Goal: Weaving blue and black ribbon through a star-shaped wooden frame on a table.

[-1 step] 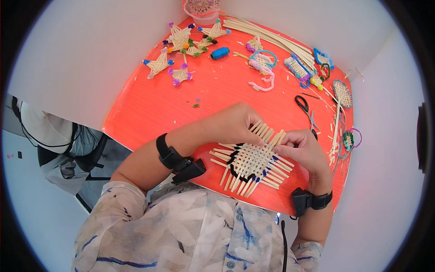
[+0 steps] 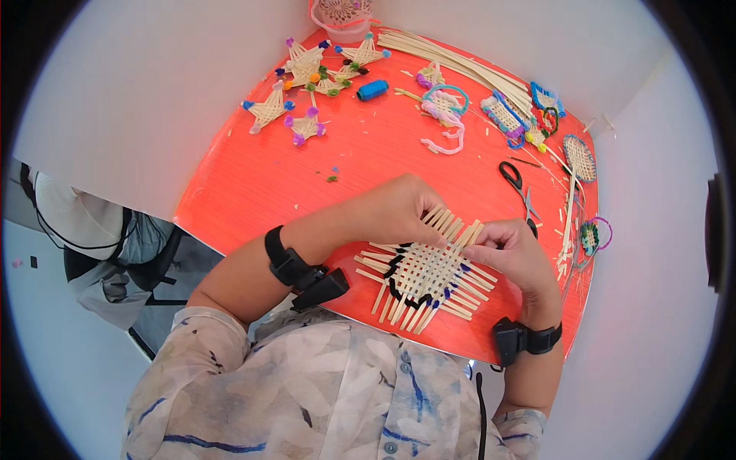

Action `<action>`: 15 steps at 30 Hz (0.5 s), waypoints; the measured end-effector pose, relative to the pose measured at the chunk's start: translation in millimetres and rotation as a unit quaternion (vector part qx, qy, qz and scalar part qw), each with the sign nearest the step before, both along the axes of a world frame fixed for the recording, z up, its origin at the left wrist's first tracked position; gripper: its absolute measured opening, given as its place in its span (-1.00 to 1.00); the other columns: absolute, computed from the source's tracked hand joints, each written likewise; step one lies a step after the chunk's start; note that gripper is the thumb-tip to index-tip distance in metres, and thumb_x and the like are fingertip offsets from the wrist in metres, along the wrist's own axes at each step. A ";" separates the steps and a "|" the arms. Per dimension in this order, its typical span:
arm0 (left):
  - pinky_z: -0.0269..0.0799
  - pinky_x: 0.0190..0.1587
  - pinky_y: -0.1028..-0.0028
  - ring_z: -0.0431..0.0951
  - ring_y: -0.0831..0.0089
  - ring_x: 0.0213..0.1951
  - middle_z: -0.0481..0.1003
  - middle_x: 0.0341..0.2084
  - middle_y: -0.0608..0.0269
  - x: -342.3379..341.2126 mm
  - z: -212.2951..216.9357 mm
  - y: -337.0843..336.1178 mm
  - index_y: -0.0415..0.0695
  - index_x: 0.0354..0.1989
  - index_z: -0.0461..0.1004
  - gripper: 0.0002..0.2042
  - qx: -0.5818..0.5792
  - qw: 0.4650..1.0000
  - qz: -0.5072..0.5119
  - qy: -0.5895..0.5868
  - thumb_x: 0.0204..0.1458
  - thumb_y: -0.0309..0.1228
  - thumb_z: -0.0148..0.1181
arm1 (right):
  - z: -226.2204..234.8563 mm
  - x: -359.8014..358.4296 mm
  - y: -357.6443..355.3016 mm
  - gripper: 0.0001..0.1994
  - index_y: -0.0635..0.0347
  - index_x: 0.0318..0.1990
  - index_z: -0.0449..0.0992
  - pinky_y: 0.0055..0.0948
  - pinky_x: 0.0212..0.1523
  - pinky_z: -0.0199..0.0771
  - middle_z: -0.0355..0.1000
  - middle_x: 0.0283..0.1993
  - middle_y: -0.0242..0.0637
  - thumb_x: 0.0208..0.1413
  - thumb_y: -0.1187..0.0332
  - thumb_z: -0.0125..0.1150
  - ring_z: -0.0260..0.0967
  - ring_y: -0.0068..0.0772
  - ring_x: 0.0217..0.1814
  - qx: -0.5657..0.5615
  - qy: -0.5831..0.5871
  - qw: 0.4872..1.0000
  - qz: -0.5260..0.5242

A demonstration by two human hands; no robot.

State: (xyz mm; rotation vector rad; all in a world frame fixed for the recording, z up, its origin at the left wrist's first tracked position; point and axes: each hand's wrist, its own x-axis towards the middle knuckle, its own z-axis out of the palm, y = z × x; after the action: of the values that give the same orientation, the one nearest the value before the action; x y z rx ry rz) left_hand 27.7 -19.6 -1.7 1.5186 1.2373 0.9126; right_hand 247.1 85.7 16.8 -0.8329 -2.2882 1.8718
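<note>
A woven mat of pale flat strips (image 2: 431, 270) lies near the table's front edge, its strip ends sticking out all round. Black fuzzy cord (image 2: 394, 285) winds between the strips along its left and lower rim, and dark blue cord (image 2: 449, 292) shows along the right. My left hand (image 2: 414, 205) is closed at the mat's far edge, fingertips pinching among the strips. At the far right edge my right hand (image 2: 510, 247) is closed too, thumb and fingers gripping strip ends. Part of the far rim is hidden behind my fingers.
Black-handled scissors (image 2: 512, 175) lie right of centre, beyond my right hand. Star-shaped woven pieces (image 2: 268, 109) and a blue thread spool (image 2: 372, 90) are at the far left. Long loose strips (image 2: 460, 65) run along the back. A round woven piece (image 2: 579, 159) lies at the right edge.
</note>
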 end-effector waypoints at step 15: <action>0.33 -0.47 0.54 0.43 0.70 -0.52 0.51 -0.60 0.36 -7.6 -8.4 6.1 -0.23 -0.46 0.55 -0.86 -0.040 0.999 0.001 -0.031 -0.08 -0.46 0.40 | -7.8 -0.9 2.8 -0.89 0.28 -0.32 0.56 -0.72 -0.55 0.02 0.23 -0.60 -0.70 0.08 0.42 0.29 0.07 -0.87 -0.56 -0.001 0.032 0.999 -0.030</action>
State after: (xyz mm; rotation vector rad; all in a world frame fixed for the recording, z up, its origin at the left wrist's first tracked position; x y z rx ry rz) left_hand 20.1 -13.5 -10.1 1.4173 1.2159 0.8946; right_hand 246.2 88.5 8.9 -0.8195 -2.1998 1.8496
